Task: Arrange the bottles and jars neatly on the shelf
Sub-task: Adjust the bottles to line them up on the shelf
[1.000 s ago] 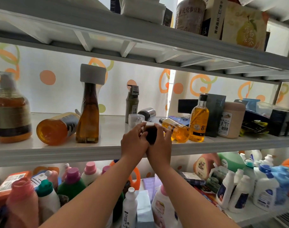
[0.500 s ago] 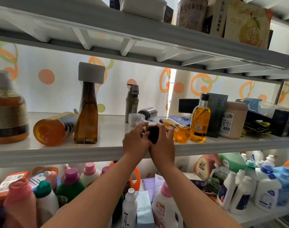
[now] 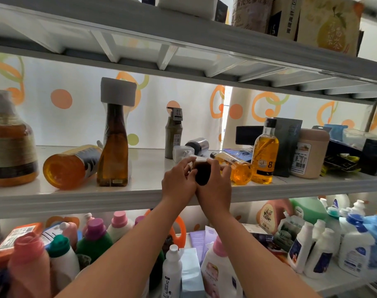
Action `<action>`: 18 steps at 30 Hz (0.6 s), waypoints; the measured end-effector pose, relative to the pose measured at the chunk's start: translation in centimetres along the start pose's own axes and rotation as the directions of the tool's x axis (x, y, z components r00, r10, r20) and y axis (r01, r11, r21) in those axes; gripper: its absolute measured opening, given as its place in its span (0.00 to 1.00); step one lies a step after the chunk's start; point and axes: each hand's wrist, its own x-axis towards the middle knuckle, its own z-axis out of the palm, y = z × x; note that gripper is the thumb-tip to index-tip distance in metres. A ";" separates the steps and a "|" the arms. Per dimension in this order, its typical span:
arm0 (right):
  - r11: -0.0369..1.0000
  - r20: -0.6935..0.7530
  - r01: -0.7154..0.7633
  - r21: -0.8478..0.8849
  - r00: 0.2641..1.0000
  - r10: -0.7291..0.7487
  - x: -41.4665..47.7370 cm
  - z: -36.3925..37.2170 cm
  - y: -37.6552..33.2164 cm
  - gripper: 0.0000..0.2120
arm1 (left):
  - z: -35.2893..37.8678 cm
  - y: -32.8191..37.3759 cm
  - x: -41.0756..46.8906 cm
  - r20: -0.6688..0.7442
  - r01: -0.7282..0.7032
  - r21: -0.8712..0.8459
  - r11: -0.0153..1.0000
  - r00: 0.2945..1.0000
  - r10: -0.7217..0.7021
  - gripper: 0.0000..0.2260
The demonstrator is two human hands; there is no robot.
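A small dark jar [image 3: 202,173] sits between both hands at the front of the white middle shelf [image 3: 75,196]. My left hand [image 3: 179,181] grips its left side and my right hand [image 3: 215,186] wraps its right side; the jar's lower part is hidden. An amber bottle [image 3: 234,168] lies on its side just right of my right hand. Beside it a yellow bottle [image 3: 264,151] stands upright. To the left stand a tall brown bottle [image 3: 113,145] and a fallen orange bottle [image 3: 69,166].
A large amber pump bottle [image 3: 10,143] stands at far left. A grey pump bottle [image 3: 173,134], a white jar [image 3: 182,153] and a lying silver tube [image 3: 197,145] sit behind the hands. A tan jar [image 3: 310,151] and dark boxes crowd the right. Detergent bottles fill the lower shelf.
Both hands keep hold of the dark jar and have shifted slightly right and up along the shelf's front. Other bottles have not moved.
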 end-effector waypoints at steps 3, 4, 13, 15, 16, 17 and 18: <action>1.000 -0.020 -0.004 0.001 1.000 0.004 0.0 0.1 -0.1 0.27 | 0.1 0.0 0.0 0.007 -0.005 -0.007 1.000 1.000 0.005 0.16; 1.000 -0.025 -0.005 -0.001 1.000 0.005 -0.1 0.2 0.0 0.28 | 0.1 0.1 0.0 0.010 -0.004 -0.008 1.000 1.000 0.004 0.16; 0.998 0.009 -0.020 -0.053 1.000 0.020 0.3 0.0 0.6 0.29 | 0.6 0.5 0.6 0.094 0.010 -0.035 0.999 0.996 -0.006 0.14; 0.994 0.027 -0.012 -0.109 1.000 0.015 0.5 -0.2 0.6 0.28 | 0.8 0.7 0.7 0.113 0.010 -0.039 0.999 0.994 -0.006 0.14; 0.990 0.035 -0.003 -0.140 0.999 0.008 0.6 -0.4 0.6 0.27 | 0.9 0.7 0.7 0.118 0.011 -0.042 0.999 0.993 -0.006 0.14; 0.987 0.042 0.003 -0.161 0.999 0.004 0.7 -0.5 0.5 0.27 | 0.9 0.7 0.7 0.117 0.013 -0.042 0.999 0.993 -0.008 0.15; 0.985 0.048 0.004 -0.170 0.999 0.004 0.8 -0.6 0.5 0.26 | 1.0 0.7 0.7 0.110 0.014 -0.039 0.999 0.994 -0.010 0.15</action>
